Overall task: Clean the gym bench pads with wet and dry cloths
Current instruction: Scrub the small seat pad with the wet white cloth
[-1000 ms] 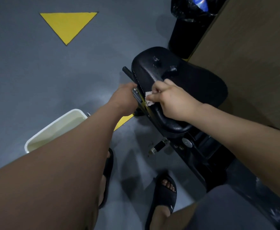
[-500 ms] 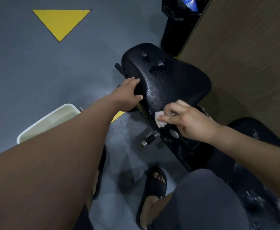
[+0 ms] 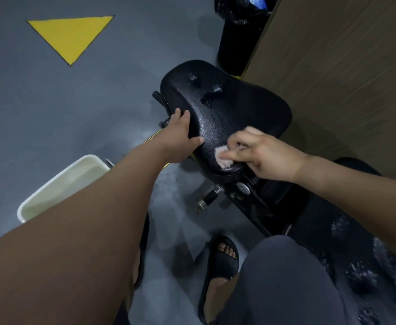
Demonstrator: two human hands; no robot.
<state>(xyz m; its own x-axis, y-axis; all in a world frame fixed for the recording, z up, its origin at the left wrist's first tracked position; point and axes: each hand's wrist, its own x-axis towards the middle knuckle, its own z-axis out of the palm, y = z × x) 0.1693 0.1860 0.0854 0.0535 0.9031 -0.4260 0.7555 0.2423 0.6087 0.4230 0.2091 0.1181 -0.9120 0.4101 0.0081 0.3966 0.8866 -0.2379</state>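
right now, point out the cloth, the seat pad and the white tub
cloth (image 3: 222, 158), head view, bunched part beside the fingers
seat pad (image 3: 227, 113), head view, middle of top face
white tub (image 3: 94, 158), head view, far corner of rim

No lettering, brand or number is showing legibly anywhere. The only sign is a plain yellow triangle (image 3: 69, 35), lying painted on the grey floor (image 3: 40, 102) well beyond the left hand (image 3: 177, 139) and off to its left, its tip pointing back toward the person. A blue patch (image 3: 259, 1) is peeking from the black bin (image 3: 237, 43) beyond the right hand (image 3: 260, 156), too blurred to read.
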